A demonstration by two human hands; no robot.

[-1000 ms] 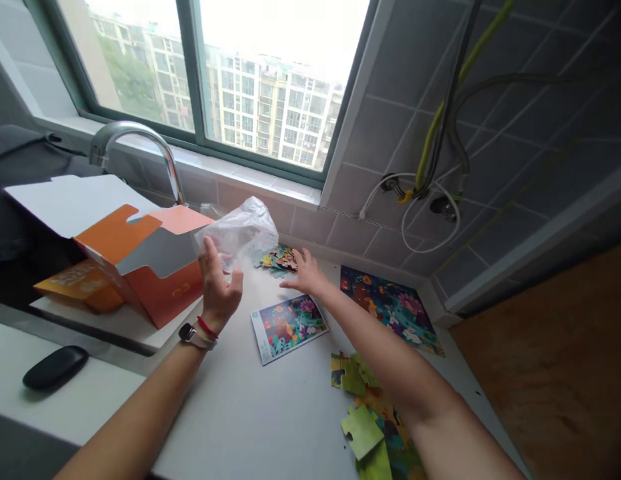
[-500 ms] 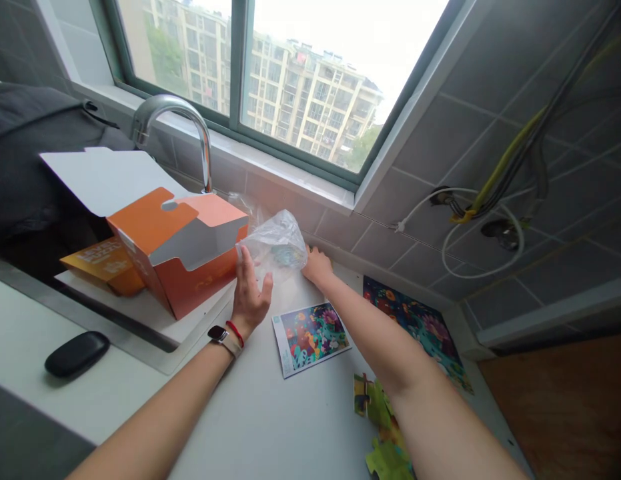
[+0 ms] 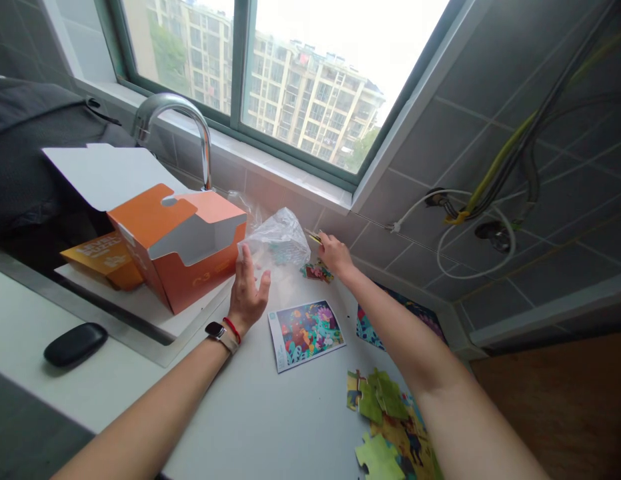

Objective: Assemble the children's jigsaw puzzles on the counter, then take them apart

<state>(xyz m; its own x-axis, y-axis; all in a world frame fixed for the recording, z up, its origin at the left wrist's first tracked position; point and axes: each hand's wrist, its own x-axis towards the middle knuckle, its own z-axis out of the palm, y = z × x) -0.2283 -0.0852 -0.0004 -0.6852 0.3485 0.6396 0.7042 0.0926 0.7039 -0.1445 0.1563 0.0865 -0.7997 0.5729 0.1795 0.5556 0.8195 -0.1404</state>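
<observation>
My left hand (image 3: 249,293), wearing a watch and a red string, has its fingers stretched up and thumb apart. Its fingertips touch the near edge of a crumpled clear plastic bag (image 3: 280,237), with what they do behind it hidden. Past the bag's right side, my right hand (image 3: 335,255) is closed on a thin yellow-and-dark piece (image 3: 314,237), seen almost edge-on. Just below that hand lies a small pile of colourful puzzle pieces (image 3: 317,271). A picture card (image 3: 310,333) rests on the white counter between my forearms.
An open orange box (image 3: 200,277) stands left over the sink, beside a smaller yellow-orange box (image 3: 104,260). A black oval case (image 3: 75,345) is at the front left. Green puzzle pieces (image 3: 380,457) and a dark picture sheet (image 3: 367,327) lie right. A curved faucet (image 3: 205,143) rises behind.
My right hand has moved right and slightly up from behind the bag, and the thin piece now shows in it. The small puzzle pile has come into view. My left hand stays at the bag.
</observation>
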